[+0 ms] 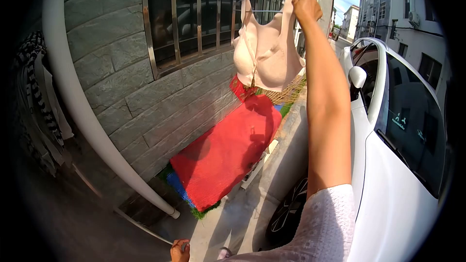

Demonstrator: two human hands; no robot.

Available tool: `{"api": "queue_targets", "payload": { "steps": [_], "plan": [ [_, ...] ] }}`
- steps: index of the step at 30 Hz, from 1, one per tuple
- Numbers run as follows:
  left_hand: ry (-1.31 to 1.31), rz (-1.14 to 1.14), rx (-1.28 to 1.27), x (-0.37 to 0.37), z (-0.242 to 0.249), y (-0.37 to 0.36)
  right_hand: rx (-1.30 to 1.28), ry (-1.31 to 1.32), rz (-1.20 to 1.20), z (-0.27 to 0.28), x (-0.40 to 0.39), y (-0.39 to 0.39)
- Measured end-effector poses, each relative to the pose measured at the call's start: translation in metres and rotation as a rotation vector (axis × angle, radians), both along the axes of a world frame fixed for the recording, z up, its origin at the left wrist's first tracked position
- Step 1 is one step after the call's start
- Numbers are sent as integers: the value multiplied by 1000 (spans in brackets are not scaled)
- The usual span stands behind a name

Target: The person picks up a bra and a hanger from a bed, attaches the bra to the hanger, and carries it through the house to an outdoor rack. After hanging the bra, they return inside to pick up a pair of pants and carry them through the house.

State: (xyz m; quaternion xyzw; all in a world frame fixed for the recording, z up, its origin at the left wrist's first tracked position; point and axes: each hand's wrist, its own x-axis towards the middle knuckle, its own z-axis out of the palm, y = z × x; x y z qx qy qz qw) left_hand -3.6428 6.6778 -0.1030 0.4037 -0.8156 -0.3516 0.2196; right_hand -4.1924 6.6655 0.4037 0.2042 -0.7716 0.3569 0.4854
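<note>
A pale pink bra (269, 56) hangs by its straps from a thin light-blue hanger (272, 10) in front of the barred window. My right hand (307, 8) is raised, its fingers closed round the top of the bra's right-hand strap at the hanger's end. The cups face me and the lower band hangs free. Low in the view, my left hand (180, 251) shows only in part, with curled fingers. Whether anything is in it cannot be made out. A thin pale line on the ground side runs up to that hand.
A red mat (228, 150) lies along the stone wall (111, 68) below the window bars (199, 14). A white car (393, 165) stands close on the right. A white pipe (92, 102) and striped cloth (43, 97) are at left.
</note>
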Motion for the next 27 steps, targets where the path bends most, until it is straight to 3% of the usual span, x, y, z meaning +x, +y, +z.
{"api": "queue_targets", "payload": {
  "steps": [6,9,12,14,17,20,23,24,27],
  "plan": [
    [65,165,172,-22,36,15,175,-251,-83,7,-23,-1],
    [54,85,91,-23,42,20,247,-357,-69,-2,-49,2],
    [48,22,118,-13,42,22,141,-202,-199,-33,-29,18],
    [32,-14,126,-6,40,22,76,113,-235,-58,-22,28],
    [31,-33,117,14,44,28,-30,347,-27,-100,10,50],
    [1,-128,39,38,44,29,-49,350,183,-155,60,57],
    [17,-236,43,70,48,35,-179,-53,466,-237,128,67],
    [26,-291,40,85,48,40,-406,-234,722,-275,148,70],
    [-25,-398,116,139,40,54,-669,-649,870,-381,265,92]
  ]
}}
